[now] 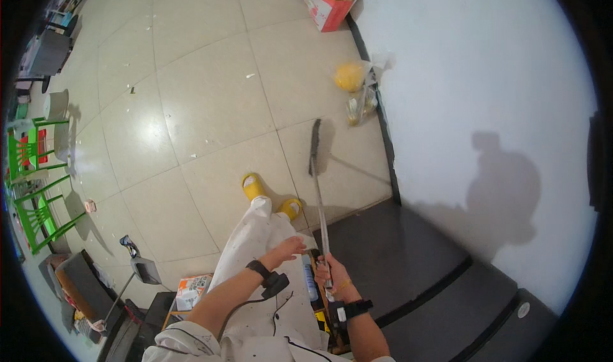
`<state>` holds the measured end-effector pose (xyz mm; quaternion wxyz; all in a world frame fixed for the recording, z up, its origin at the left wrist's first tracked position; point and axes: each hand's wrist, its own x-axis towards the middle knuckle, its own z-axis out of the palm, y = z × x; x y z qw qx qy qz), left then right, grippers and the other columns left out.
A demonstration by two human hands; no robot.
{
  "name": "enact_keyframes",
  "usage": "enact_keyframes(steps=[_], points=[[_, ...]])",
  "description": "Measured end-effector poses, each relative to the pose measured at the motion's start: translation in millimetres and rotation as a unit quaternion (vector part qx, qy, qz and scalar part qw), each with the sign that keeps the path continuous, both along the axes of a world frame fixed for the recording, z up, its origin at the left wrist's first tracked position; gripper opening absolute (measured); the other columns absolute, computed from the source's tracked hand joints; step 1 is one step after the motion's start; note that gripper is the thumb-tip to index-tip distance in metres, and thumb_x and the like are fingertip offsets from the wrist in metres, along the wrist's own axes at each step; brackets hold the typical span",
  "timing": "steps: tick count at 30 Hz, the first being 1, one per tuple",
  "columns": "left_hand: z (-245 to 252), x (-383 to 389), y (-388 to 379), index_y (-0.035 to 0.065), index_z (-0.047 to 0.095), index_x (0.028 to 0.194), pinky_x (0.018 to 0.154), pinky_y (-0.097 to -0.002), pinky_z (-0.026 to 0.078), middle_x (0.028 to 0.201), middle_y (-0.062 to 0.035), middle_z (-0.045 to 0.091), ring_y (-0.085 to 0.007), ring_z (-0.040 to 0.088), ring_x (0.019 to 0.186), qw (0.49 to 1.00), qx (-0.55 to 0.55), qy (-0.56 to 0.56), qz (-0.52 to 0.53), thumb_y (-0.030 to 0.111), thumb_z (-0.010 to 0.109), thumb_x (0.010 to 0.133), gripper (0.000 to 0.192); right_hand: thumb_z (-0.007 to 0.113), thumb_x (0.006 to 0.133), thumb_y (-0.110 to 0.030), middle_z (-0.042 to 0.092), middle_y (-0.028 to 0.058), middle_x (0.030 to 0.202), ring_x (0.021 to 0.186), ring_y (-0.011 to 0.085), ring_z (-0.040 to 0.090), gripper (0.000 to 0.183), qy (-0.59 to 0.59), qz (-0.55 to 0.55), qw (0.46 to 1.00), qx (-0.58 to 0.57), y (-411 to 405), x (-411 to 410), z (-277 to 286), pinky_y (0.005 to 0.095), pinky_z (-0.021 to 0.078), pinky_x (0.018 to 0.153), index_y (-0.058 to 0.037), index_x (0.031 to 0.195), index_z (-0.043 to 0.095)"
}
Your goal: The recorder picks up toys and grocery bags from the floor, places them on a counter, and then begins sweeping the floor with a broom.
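Note:
My right hand [333, 273] is closed around the lower end of the metal handle of a broom [320, 194]. The broom's dark, narrow bristle head points away from me, over the floor tiles near the wall. My left hand [289, 248] is empty, its fingers loosely apart above my white trousers, a little left of the handle. Both wrists wear black straps with devices, and a cable runs from the left one. Yellow slippers [253, 186] are on my feet. Small scraps [193, 156] lie scattered on the tiles.
Dark steps [412, 256] rise at the right, beside the white wall. Plastic bags with yellow contents [350, 77] and a red-and-white bag [328, 9] stand along the wall. Green chairs [45, 213] are at the far left. A long-handled dustpan [146, 271] and a parcel [191, 290] are lower left.

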<state>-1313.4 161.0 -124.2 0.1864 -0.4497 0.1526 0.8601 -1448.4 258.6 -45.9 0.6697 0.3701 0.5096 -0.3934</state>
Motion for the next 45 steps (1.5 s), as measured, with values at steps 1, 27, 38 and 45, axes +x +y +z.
enact_keyframes(steps=[1, 27, 38, 45], points=[[1, -1, -1, 0.0118, 0.035, 0.112, 0.082, -0.0315, 0.031, 0.108, -0.0066, 0.044, -0.0169, 0.041, 0.101, 1.0, 0.0, 0.001, 0.001, 0.043, 0.04, 0.078, 0.047, 0.036, 0.083, -0.032, 0.032, -0.0027, 0.048, 0.036, 0.0078, 0.028, 0.025, -0.009, -0.032, 0.999, -0.006, 5, 0, 4, 0.0223, 0.0276, 0.037, -0.0088, 0.078, 0.042], [53, 11, -115, 0.0042, 0.049, 0.087, 0.047, -0.0243, 0.04, 0.069, -0.0033, 0.051, -0.0099, 0.045, 0.05, 0.976, 0.061, 0.044, 0.205, 0.03, 0.031, 0.084, 0.032, 0.039, 0.08, -0.041, 0.033, -0.0041, 0.044, 0.032, 0.0068, 0.029, 0.03, 0.028, 0.093, 0.995, -0.032, -157, 66, 2, 0.0206, 0.024, 0.033, -0.0154, 0.064, 0.037], [19, 71, -156, 0.0123, 0.047, 0.072, 0.03, -0.0219, 0.017, 0.041, 0.0066, 0.024, -0.0065, 0.02, 0.031, 0.969, 0.056, -0.053, 0.234, 0.036, 0.035, 0.08, 0.027, 0.041, 0.08, -0.038, 0.035, -0.0017, 0.041, 0.029, 0.0108, 0.034, 0.03, 0.048, 0.22, 0.974, -0.019, -223, 122, -47, 0.0244, 0.0278, 0.027, -0.0149, 0.061, 0.037], [34, 88, -161, 0.0128, 0.041, 0.069, 0.025, -0.0235, 0.021, 0.041, 0.0029, 0.03, -0.0098, 0.028, 0.027, 0.953, 0.039, -0.099, 0.284, 0.038, 0.028, 0.081, 0.03, 0.039, 0.081, -0.04, 0.033, -0.0045, 0.045, 0.032, 0.0065, 0.031, 0.025, -0.05, 0.194, 0.974, -0.107, -231, 134, -22, 0.0197, 0.026, 0.03, -0.0172, 0.069, 0.036]])
